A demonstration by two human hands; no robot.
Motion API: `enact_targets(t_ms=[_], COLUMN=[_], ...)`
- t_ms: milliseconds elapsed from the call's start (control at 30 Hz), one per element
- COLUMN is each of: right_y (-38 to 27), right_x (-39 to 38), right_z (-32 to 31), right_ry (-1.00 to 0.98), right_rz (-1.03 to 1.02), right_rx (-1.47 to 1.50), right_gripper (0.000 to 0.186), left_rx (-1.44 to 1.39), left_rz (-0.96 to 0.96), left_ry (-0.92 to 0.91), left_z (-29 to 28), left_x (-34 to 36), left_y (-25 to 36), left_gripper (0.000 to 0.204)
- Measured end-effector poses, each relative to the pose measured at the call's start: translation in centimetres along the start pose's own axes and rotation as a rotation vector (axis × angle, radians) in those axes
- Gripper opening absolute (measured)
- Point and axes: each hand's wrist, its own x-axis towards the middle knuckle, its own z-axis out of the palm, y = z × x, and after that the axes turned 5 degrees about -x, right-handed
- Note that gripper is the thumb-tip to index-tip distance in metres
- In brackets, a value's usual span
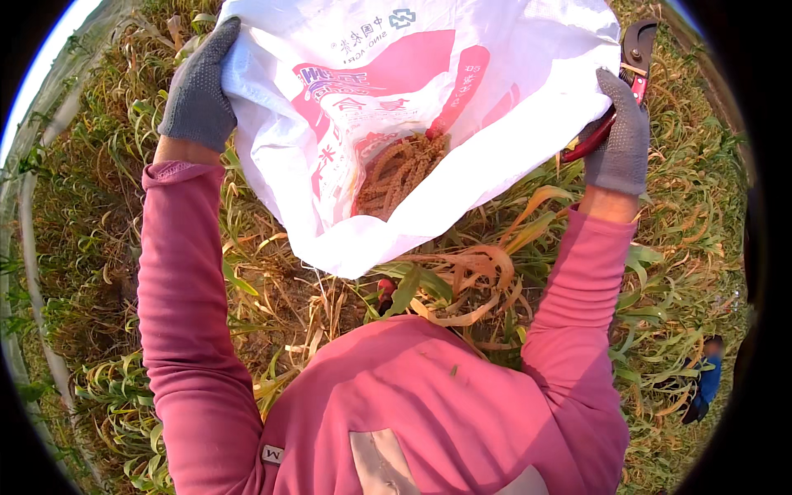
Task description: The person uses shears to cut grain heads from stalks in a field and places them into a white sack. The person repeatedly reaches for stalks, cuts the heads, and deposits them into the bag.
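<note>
A large white woven sack [272, 157] with pink printing hangs with its mouth spread wide in front of me. Deep inside it lie brown, bumpy seed heads [396, 181], which look like millet ears. My left hand [200, 95], in a grey dotted glove, is closed on the sack's left rim. At the right rim, my right hand [623, 144], gloved alike, is closed around a pair of pruning shears [638, 54] with red handles and also holds the sack's edge. The shears' dark blades point up, past the hand. My fingertips are partly hidden on both sides.
Green and dried leafy stalks [495, 272] cover the ground around and below the sack. A person in blue [708, 384] is off to the right. A small red thing [385, 289] shows under the sack. A pale strip [31, 247] runs along the far left.
</note>
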Motion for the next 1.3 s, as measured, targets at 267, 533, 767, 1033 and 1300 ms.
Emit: enact_targets(t_ms=[267,533,767,1033,1300], right_y=[11.4,31.3,28.2,29.9,27.2], right_x=[6.5,3.0,4.9,5.5,6.1], right_z=[-2.9,-8.2,-7.0,-10.1,-7.5], right_ry=[0.055,-0.219,-0.083,-0.448,-0.620], right_rz=[0.142,0.308,0.361,0.248,0.281], right_rx=[-0.294,-0.947,-0.815,-1.146,-1.300], right_gripper=[0.022,0.031,0.037,0.035,0.067], left_rx=[-0.441,-0.101,-0.094,-0.121,0.390], left_rz=[-0.640,-0.896,-0.840,-0.974,-0.701], left_ry=[0.184,0.088,0.126,-0.013,0.290], left_z=[6.3,7.9,7.3,6.4,5.0], left_x=[-0.9,-13.8,-11.5,-9.2,-16.3], left_y=[-11.9,-32.2,-30.7,-23.9,-21.0], left_gripper=[0.038,0.035,0.032,0.047,0.067])
